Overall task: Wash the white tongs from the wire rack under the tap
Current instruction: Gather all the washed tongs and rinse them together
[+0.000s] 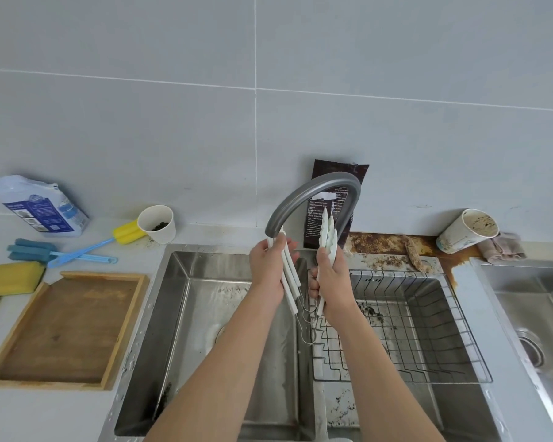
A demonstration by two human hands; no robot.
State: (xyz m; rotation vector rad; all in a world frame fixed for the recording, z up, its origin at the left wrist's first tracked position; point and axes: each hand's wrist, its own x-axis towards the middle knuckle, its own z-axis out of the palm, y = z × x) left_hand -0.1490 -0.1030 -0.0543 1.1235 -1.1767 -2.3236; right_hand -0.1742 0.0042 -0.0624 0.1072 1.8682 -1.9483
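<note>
left hand [267, 269] fingers curled round one bundle of white tongs [290, 275] just under the tap [310, 199] spout | right hand [330, 275] clasps a second bundle at 3 o'clock | long axes run 12-to-6, tips up | left bundle nearer the spout

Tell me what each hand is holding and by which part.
Left hand grips white tongs around the upper arms, at the tap spout. Right hand grips a second pair mid-length, tips up.
</note>
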